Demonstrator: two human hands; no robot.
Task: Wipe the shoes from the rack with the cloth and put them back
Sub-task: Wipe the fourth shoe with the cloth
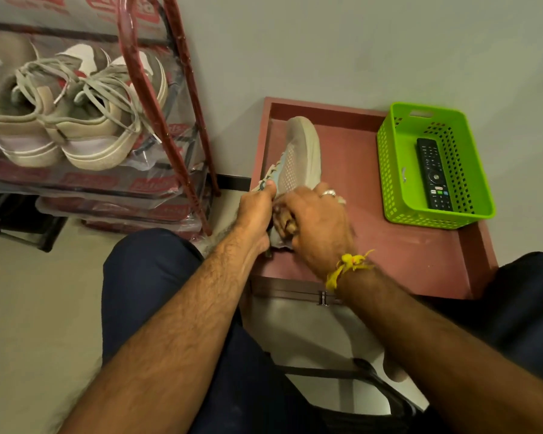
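A pale grey-beige sneaker [298, 155] lies on its side on a reddish-brown low table [405, 245], toe pointing away from me. My left hand [256, 211] grips the shoe at its heel and lace end, thumb up along the laces. My right hand [314, 223] is curled round a bunched cloth [279, 238] pressed against the shoe's heel side; only a small grey part of the cloth shows. On the left stands the red shoe rack [157, 98], with a pair of beige sneakers [76, 120] on its upper shelf.
A green plastic basket [389, 158] holding a black remote control [434, 173] sits on the table's right. The rack's shelves are wrapped in clear plastic. My knees in dark trousers flank the table. A grey wall lies behind, pale floor to the left.
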